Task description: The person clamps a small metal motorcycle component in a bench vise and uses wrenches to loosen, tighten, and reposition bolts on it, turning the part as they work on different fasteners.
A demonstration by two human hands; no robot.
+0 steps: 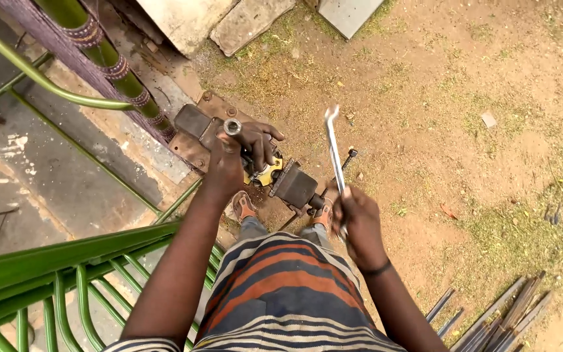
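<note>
My left hand (239, 153) is closed around a short metal tube (232, 126) that stands upright at the jaws of a dark bench vise (291, 186). A yellow part (270, 171) shows just under that hand. My right hand (356, 221) grips the lower end of a long silver open-ended spanner (333, 146), which points up and away from me, apart from the vise. The vise sits on a rusty metal plate (193, 146). My feet in sandals show below it.
Green metal railing (47, 267) fills the lower left, and a green pipe frame (92, 45) leans at the upper left over a concrete slab. Several steel bars (496, 319) lie on the dirt at the lower right. Flat stones (249, 19) lie at the top.
</note>
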